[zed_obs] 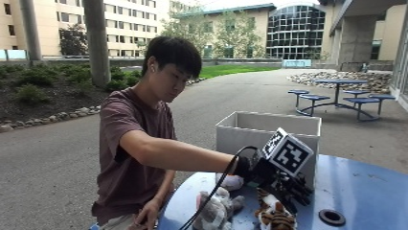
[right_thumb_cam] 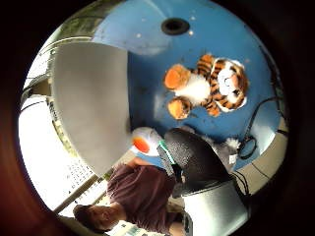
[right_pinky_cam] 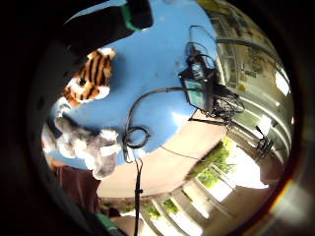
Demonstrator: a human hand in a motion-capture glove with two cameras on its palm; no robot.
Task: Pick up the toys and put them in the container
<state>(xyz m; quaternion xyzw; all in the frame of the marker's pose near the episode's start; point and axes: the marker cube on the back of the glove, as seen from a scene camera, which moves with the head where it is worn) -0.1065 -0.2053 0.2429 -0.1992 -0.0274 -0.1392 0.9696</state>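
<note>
An orange-and-black striped tiger toy [zed_obs: 275, 216] [right_thumb_cam: 211, 86] [right_pinky_cam: 91, 76] lies on the round blue table [zed_obs: 369, 191]. My gloved right hand [zed_obs: 280, 182] hovers just above it, fingers [zed_obs: 294, 192] hanging relaxed and holding nothing. A grey plush toy [zed_obs: 213, 206] [right_pinky_cam: 86, 145] [right_thumb_cam: 227, 147] lies beside the tiger at the table's near edge. A small white toy with an orange patch [right_thumb_cam: 144, 140] [zed_obs: 232, 182] rests between the plush and the container. The open grey box container [zed_obs: 267, 136] [right_thumb_cam: 91, 103] stands on the table behind my hand.
The table has a round hole [zed_obs: 331, 216] [right_thumb_cam: 174, 25] to the right of the tiger. A black device with coiled cables [right_pinky_cam: 202, 88] sits at the table's far edge. The person's bare left hand [zed_obs: 148, 213] stays low by the table's edge.
</note>
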